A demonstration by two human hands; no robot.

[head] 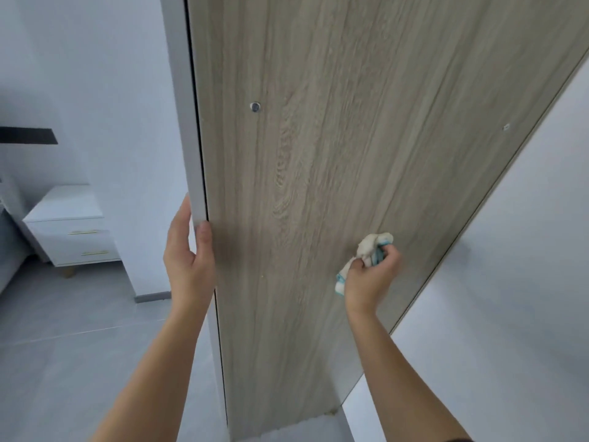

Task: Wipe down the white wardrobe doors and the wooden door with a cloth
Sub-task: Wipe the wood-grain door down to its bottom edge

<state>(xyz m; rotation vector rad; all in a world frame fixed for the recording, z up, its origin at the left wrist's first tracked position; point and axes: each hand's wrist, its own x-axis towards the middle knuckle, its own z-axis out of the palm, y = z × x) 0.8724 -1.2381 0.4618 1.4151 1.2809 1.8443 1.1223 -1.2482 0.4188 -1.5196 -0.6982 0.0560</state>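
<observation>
**Cloth on the wooden door**

Bunched white and teal, gripped in the curled fingers of the right hand, pressed against the panel's lower right. Door held at its pale left edge by the left hand, thumb in front, fingers wrapped behind. Farther left: white nightstand on grey floor.

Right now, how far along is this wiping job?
Done: nothing here shows it. The white wardrobe doors are out of view, and no wiped patch can be told apart. In hand: the right hand holds a bunched cloth against the wooden door, low down, while the left hand grips its edge. Left: probably the rest of this door.
</observation>
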